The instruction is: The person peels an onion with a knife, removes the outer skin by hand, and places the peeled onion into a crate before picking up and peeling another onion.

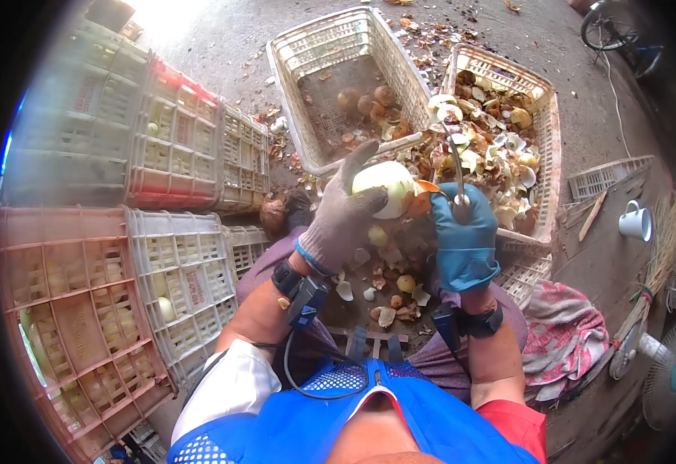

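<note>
Onion, mostly peeled and white, up front above a scrap-littered floor. Sits snug in the gloved left hand, fingers and thumb wrapped round it. Orange bit of skin right by the blue-gloved right hand, closed around a thin curved metal tool. Can't tell if pinching the skin too. Straight ahead, one crate with some brown onions, another crate heaped with peelings.

onion: greenish-white | left glove: grey | right glove: teal | towel: pink-and-white patterned
</note>
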